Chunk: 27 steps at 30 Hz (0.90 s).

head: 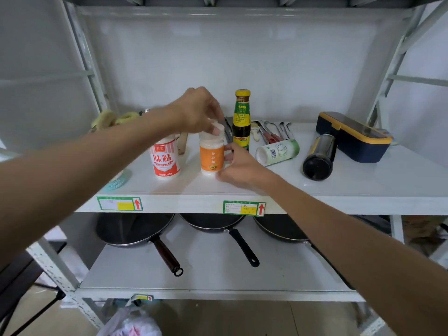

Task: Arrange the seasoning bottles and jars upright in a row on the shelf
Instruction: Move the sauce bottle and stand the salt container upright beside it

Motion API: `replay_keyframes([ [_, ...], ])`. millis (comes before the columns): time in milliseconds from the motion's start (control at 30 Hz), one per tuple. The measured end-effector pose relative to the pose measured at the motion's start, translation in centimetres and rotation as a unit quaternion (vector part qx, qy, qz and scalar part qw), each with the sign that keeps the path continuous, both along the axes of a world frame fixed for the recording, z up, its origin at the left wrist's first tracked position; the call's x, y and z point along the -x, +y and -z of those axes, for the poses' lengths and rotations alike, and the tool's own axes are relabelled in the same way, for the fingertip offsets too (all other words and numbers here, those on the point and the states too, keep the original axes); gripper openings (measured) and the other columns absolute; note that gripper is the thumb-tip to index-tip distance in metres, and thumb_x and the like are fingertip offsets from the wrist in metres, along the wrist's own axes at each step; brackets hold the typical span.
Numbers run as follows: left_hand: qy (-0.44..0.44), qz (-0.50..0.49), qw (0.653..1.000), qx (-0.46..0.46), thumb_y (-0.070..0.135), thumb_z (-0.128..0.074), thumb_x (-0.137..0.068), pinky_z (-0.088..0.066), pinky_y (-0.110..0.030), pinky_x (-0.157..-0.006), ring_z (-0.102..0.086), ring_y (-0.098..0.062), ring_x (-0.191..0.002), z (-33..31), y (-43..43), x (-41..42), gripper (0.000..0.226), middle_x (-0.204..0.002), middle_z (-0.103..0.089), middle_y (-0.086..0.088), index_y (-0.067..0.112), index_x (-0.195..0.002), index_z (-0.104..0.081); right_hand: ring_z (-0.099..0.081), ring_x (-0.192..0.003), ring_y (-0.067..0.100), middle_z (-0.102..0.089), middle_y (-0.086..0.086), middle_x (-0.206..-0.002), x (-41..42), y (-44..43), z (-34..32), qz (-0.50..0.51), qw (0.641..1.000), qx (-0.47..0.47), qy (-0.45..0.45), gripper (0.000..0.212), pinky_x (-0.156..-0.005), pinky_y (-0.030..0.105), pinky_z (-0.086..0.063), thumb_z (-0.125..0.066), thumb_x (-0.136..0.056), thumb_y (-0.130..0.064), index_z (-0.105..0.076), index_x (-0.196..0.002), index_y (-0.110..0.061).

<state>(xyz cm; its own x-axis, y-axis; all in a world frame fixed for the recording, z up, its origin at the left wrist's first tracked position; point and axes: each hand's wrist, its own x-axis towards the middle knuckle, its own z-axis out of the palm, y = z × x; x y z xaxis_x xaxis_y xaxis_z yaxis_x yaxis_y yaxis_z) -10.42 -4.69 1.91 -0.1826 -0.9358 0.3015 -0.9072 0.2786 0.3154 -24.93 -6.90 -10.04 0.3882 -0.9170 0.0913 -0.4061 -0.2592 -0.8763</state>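
Your left hand pinches the orange jar cap, right hand cups its side, steadying it upright beside the red-label jar.

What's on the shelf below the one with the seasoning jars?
Three dark pans, handles pointing forward, on the lower shelf. The upper shelf and right arm cover the rest.
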Motion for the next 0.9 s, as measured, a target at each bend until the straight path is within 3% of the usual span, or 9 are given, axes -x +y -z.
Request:
replay_keyframes([
  [67,0.017,-0.002,1.0,0.009,0.02,-0.082,-0.075,-0.043,-0.018,-0.087,-0.064,-0.016,-0.111,-1.7,-0.6,0.3,0.05,-0.121,-0.069,-0.006,0.01,-0.122,-0.067,-0.058,-0.089,0.01,-0.059,-0.004,-0.098,0.6,-0.8,-1.5,0.023,0.999,0.014,-0.034,0.05,-0.068,0.022,-0.046,-0.065,-0.081,0.002,-0.047,-0.127,-0.011],
  [167,0.036,-0.001,0.998,0.056,0.019,-0.078,-0.081,-0.043,-0.018,-0.092,-0.061,-0.017,-0.117,-3.2,-2.3,1.2,0.049,-0.127,-0.066,-0.007,0.009,-0.127,-0.064,-0.062,-0.098,0.021,-0.066,0.007,-0.103,1.1,-2.7,-2.9,0.159,0.979,0.093,-0.084,0.025,-0.069,0.021,-0.043,-0.055,-0.083,0.003,-0.06,-0.104,-0.01],
  [233,-0.002,-0.006,0.998,0.07,0.013,-0.069,-0.088,-0.041,-0.021,-0.098,-0.055,-0.018,-0.124,-3.6,-3.7,2.0,0.045,-0.133,-0.061,-0.007,0.011,-0.132,-0.06,-0.057,-0.098,0.022,-0.063,0.008,-0.107,1.4,-3.9,-3.3,0.261,0.951,0.142,-0.088,0.021,-0.074,0.024,-0.038,-0.053,-0.083,0.002,-0.058,-0.101,-0.009],
  [300,-0.036,-0.012,0.998,0.05,0.005,-0.054,-0.09,-0.039,-0.027,-0.106,-0.05,-0.02,-0.131,-3.9,-5.0,2.7,0.05,-0.142,-0.053,-0.007,0.016,-0.139,-0.054,-0.053,-0.098,0.023,-0.059,0.012,-0.113,1.6,-5.1,-3.7,0.302,0.936,0.161,-0.078,0.023,-0.073,0.027,-0.034,-0.053,-0.082,-0.001,-0.049,-0.104,-0.007],
  [433,-0.087,-0.033,0.996,0.008,0.007,-0.042,-0.087,-0.038,-0.039,-0.111,-0.045,-0.027,-0.135,-4.0,-6.4,3.6,0.059,-0.148,-0.045,-0.008,0.021,-0.144,-0.047,-0.05,-0.114,0.026,-0.05,0.009,-0.124,1.7,-7.5,-4.5,0.217,0.974,0.058,-0.018,0.05,-0.091,0.037,-0.041,-0.057,-0.082,-0.01,-0.033,-0.126,-0.007],
  [533,-0.115,-0.033,0.993,-0.002,0.008,-0.04,-0.093,-0.041,-0.035,-0.104,-0.047,-0.03,-0.13,-3.5,-7.0,4.3,0.053,-0.144,-0.05,-0.01,0.018,-0.144,-0.049,-0.053,-0.11,0.025,-0.055,0.004,-0.109,2.3,-8.6,-4.6,0.148,0.988,0.013,0.037,0.051,-0.097,0.041,-0.046,-0.066,-0.074,-0.01,-0.041,-0.119,-0.015],
  [667,-0.097,-0.04,0.995,-0.001,0.011,-0.04,-0.094,-0.044,-0.032,-0.094,-0.053,-0.031,-0.122,-3.5,-7.4,4.6,0.047,-0.138,-0.056,-0.012,0.015,-0.138,-0.056,-0.058,-0.112,0.026,-0.062,0.008,-0.117,2.8,-9.9,-3.8,0.128,0.991,0.023,0.029,0.056,-0.102,0.045,-0.046,-0.076,-0.068,-0.005,-0.047,-0.115,-0.018],
  [800,-0.115,-0.043,0.992,0.003,0.017,-0.041,-0.088,-0.05,-0.043,-0.097,-0.057,-0.034,-0.113,-3.9,-7.5,4.6,0.045,-0.129,-0.059,-0.015,0.011,-0.125,-0.065,-0.06,-0.108,0.024,-0.064,0.005,-0.11,3.0,-10.2,-3.7,0.128,0.989,0.06,0.042,0.049,-0.094,0.037,-0.049,-0.08,-0.071,-0.01,-0.05,-0.109,-0.019],
  [900,-0.123,-0.036,0.992,0.011,0.017,-0.042,-0.084,-0.051,-0.047,-0.095,-0.059,-0.035,-0.109,-3.9,-7.4,4.7,0.045,-0.125,-0.06,-0.016,0.009,-0.12,-0.068,-0.056,-0.098,0.018,-0.057,-0.002,-0.095,3.2,-9.7,-3.8,0.133,0.988,0.059,0.041,0.055,-0.072,0.026,-0.044,-0.084,-0.069,-0.018,-0.046,-0.109,-0.015],
])
